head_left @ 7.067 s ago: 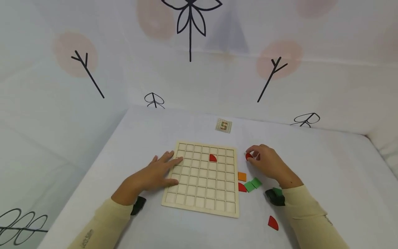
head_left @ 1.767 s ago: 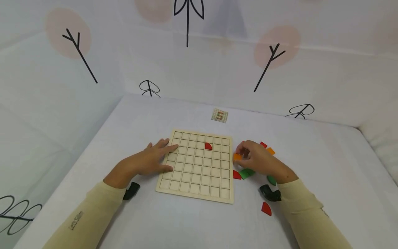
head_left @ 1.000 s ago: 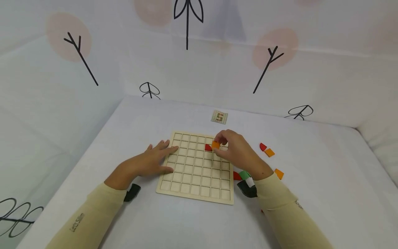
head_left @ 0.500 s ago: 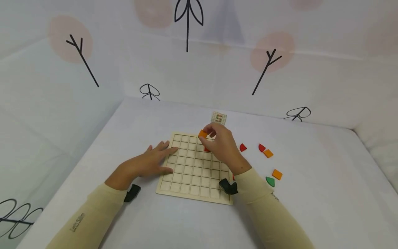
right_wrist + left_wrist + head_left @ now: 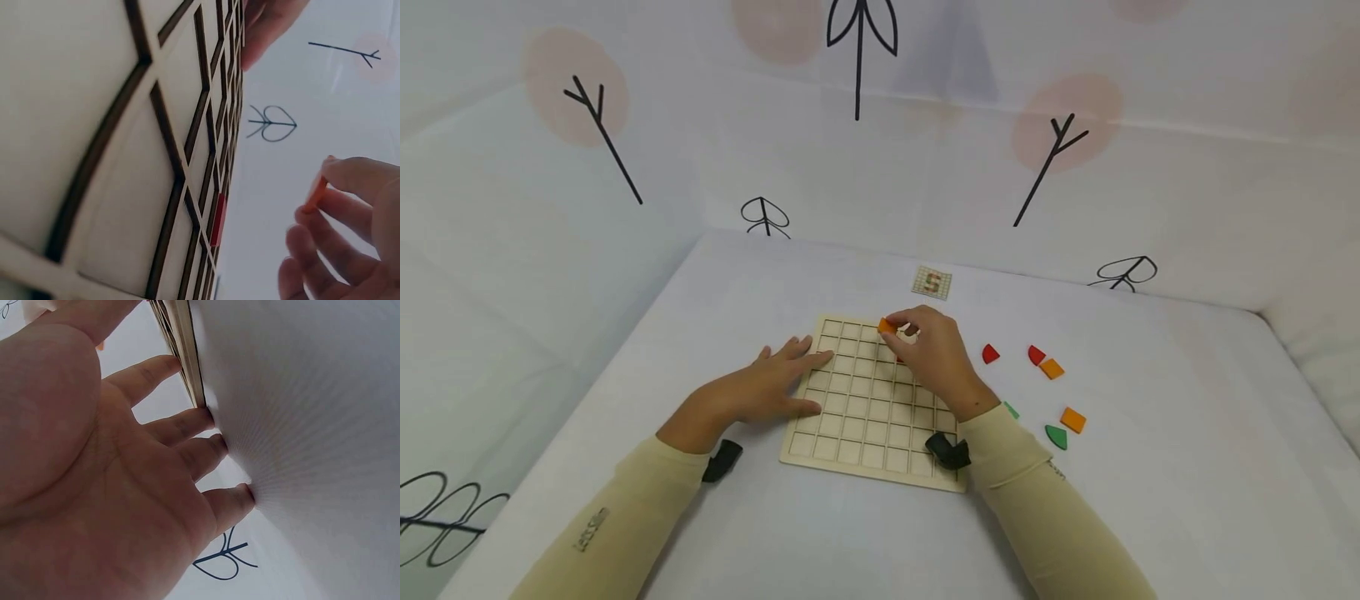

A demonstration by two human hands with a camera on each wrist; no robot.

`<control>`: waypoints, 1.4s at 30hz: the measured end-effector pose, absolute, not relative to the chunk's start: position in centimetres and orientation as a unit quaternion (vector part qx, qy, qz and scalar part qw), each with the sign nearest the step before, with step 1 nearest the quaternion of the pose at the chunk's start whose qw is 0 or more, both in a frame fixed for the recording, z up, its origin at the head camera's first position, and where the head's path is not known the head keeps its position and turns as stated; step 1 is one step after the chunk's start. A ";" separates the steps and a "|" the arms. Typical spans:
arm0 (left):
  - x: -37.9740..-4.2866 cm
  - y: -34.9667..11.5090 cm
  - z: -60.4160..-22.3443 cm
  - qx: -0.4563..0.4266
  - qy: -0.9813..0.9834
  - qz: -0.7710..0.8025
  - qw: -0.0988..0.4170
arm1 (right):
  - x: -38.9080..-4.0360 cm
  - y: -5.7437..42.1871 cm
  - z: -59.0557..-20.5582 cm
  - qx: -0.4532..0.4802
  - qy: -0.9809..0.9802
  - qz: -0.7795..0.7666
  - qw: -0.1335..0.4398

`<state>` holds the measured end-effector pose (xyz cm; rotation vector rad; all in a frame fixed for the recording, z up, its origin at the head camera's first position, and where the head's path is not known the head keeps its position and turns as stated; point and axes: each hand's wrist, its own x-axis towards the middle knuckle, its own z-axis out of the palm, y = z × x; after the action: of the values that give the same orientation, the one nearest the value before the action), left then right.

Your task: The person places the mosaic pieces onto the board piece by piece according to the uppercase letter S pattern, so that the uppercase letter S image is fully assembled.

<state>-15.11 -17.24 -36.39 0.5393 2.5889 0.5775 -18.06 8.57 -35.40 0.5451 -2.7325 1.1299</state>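
My right hand (image 5: 936, 354) pinches an orange square tile (image 5: 887, 326) between thumb and fingers, over the far edge of the wooden grid board (image 5: 850, 433). In the right wrist view the tile (image 5: 317, 192) stands tilted, held apart from the board. A red quarter-circle tile (image 5: 218, 220) sits in one cell of the board; the right hand nearly hides it in the head view. My left hand (image 5: 756, 387) rests along the board's left side with spread, straight fingers. In the left wrist view its fingertips touch the board's edge (image 5: 187, 350) and the white cloth.
Right of the board lie red quarter-circles (image 5: 990, 354), orange squares (image 5: 1073, 419), a green quarter-circle (image 5: 1056, 437) and a green piece (image 5: 1011, 410) partly behind the sleeve. A small card (image 5: 932, 282) with an S pattern lies beyond the board. White cloth walls surround the table.
My right hand took the orange tile from beside the board's right edge and carried it left to the far edge. Earlier it held a red tile. The left hand stayed in place.
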 end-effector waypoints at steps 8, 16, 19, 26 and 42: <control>-15.1 -17.3 -36.3 0.197 0.933 0.209 0.215 | -18.4 8.7 -36.2 0.153 -0.928 0.337 -0.037; -15.2 -17.3 -36.4 0.199 0.934 0.207 0.214 | -18.3 8.7 -36.4 0.149 -0.930 0.333 -0.047; -15.2 -17.2 -36.4 0.198 0.934 0.208 0.215 | -18.2 8.7 -36.4 0.154 -0.929 0.333 -0.046; -15.2 -17.2 -36.5 0.195 0.934 0.209 0.214 | -18.3 8.7 -36.5 0.158 -0.933 0.318 -0.054; -15.2 -17.3 -36.7 0.194 0.936 0.204 0.212 | -18.4 8.6 -36.5 0.197 -0.941 0.273 -0.040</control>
<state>-15.22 -17.31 -36.69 0.5380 2.5993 0.5675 -18.36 8.61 -36.53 0.6349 -3.0327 0.8790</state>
